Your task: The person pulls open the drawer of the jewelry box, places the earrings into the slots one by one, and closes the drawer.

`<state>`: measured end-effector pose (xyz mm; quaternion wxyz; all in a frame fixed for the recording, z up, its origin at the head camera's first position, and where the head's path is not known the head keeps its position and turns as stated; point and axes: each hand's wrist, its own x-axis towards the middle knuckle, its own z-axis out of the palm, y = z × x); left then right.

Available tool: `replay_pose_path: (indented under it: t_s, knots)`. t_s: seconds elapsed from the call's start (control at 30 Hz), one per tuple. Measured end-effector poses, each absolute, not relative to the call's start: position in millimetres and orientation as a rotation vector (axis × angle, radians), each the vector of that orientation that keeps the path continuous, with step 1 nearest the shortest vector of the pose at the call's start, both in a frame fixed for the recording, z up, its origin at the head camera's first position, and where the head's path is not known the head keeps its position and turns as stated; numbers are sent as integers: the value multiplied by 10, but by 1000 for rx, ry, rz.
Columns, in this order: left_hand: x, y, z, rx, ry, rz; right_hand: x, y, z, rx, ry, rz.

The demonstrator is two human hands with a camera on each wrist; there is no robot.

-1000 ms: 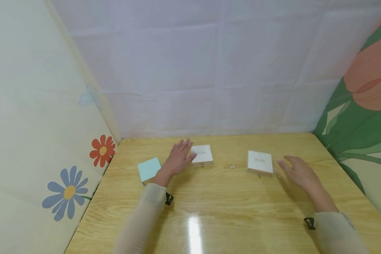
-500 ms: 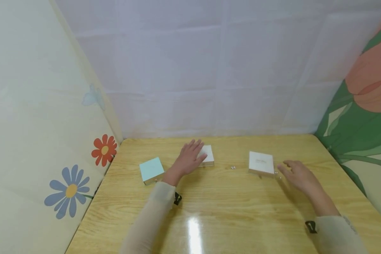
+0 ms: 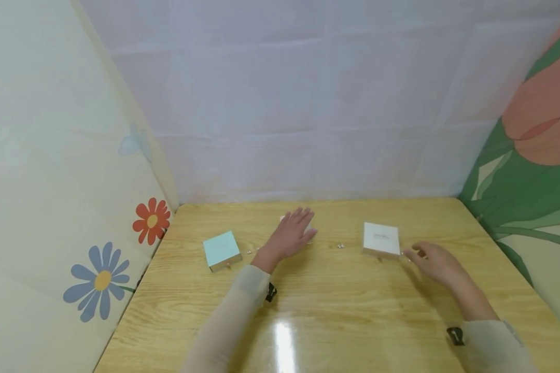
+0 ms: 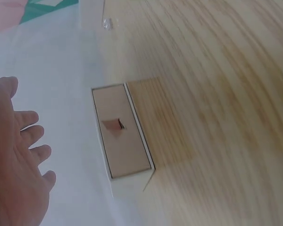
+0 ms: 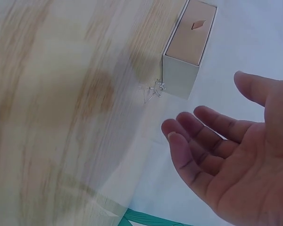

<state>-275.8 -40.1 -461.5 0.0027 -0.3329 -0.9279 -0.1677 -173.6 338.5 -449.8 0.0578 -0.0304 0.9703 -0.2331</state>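
My left hand (image 3: 289, 238) is over the middle white box with its fingers straight, hiding most of that box in the head view. The left wrist view shows the box's pinkish drawer front (image 4: 120, 136) with a small pull tab, apart from the fingers. My right hand (image 3: 434, 264) hovers just right of the other white box (image 3: 381, 238), fingers loosely bent and holding nothing. Beside that box, near my right fingertips, lies a small clear, sparkling piece of jewellery (image 5: 155, 89). Its exact kind is too small to tell.
A light blue box (image 3: 221, 248) with a drawer tab sits at the left of the wooden table (image 3: 336, 311). Small shiny pieces (image 3: 249, 252) lie beside it. Another shiny piece (image 3: 340, 246) lies between the white boxes. A pale cloth wall (image 3: 280, 129) stands behind.
My left hand has moved right, from beside the middle white box to over it, uncovering the blue box and shiny pieces beside it. My right hand has lowered slightly, its fingers bending more.
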Motion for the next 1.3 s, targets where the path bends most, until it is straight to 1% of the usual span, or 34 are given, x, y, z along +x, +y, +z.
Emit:
replay_pose_path:
  t_s: [0.3, 0.63, 0.9, 1.3]
  knots:
    - [-2757, -149, -4645, -1111, -2896, -396, -1706, 3382, -4538, -57, 2896, -716]
    - [-2757, 120, -4723, -1191, -2884, -301, -1677, 3294, -4552, -12, 2796, -846]
    - [-2743, 313, -4705, -1251, -2896, -270, -1681, 3233, -4605, 18, 2762, -925]
    - [-2766, 538, -4738, -1339, -2883, -297, -1684, 3092, -4650, 126, 2498, -1356]
